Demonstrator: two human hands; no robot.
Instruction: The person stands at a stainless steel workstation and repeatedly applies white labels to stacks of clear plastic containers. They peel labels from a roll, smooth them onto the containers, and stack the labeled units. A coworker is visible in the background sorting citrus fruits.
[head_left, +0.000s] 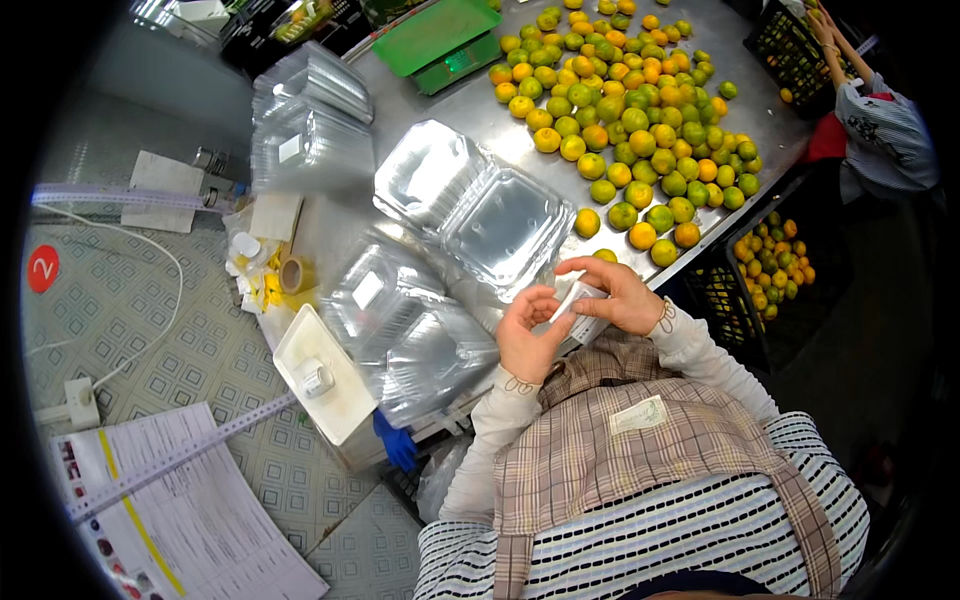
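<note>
Between my two hands, just above the table's front edge, is a small roll or strip of white labels (587, 324) bearing writing. My right hand (619, 296) grips it between thumb and fingers. My left hand (531, 334) touches its left edge with curled fingers; whether it pinches the strip cannot be told. Just beyond my hands an open clear plastic clamshell box (504, 225) lies with its lid folded back to the left. Stacks of nested clear clamshells (405, 315) stand left of my hands. Many green-orange mandarins (634, 120) are spread on the metal table (465, 112).
A green scale (442, 45) stands at the back. More clamshells (311, 120) are stacked at the back left. A white tray (330, 397) with a label roll (315, 379) and brown tape (296, 275) lie left. Crates (712, 300) stand right; a co-worker's arms (832, 49) reach into one.
</note>
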